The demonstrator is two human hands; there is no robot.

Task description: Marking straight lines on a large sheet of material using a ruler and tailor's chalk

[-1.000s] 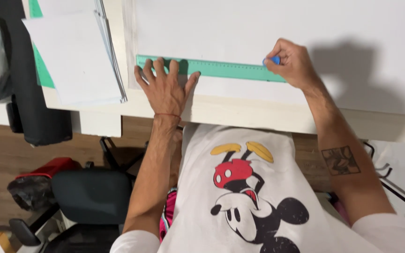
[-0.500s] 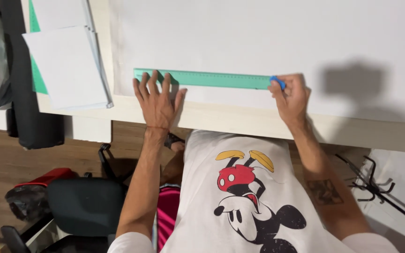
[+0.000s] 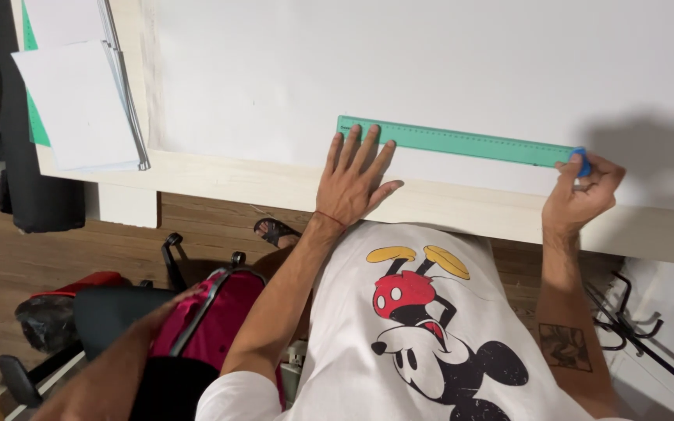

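Note:
A long green ruler (image 3: 470,144) lies on a large white sheet (image 3: 431,62) that covers a pale wooden table (image 3: 235,179). My left hand (image 3: 356,175) presses flat on the ruler's left end, fingers spread. My right hand (image 3: 579,195) is at the ruler's right end, fingers closed around a blue pen (image 3: 583,162) whose tip touches that end. My white shirt with a cartoon print fills the lower middle of the view.
A stack of white papers (image 3: 79,101) sits on a green mat (image 3: 37,129) at the table's left corner. Below the table are a pink backpack (image 3: 204,312), a black chair (image 3: 111,312), a sandalled foot (image 3: 274,230) and black metal hooks (image 3: 626,320).
The view has shifted left, so the ruler and hands now sit further right. My right hand has dropped from the ruler's far edge to just beside its right end. My left hand stays pressed down.

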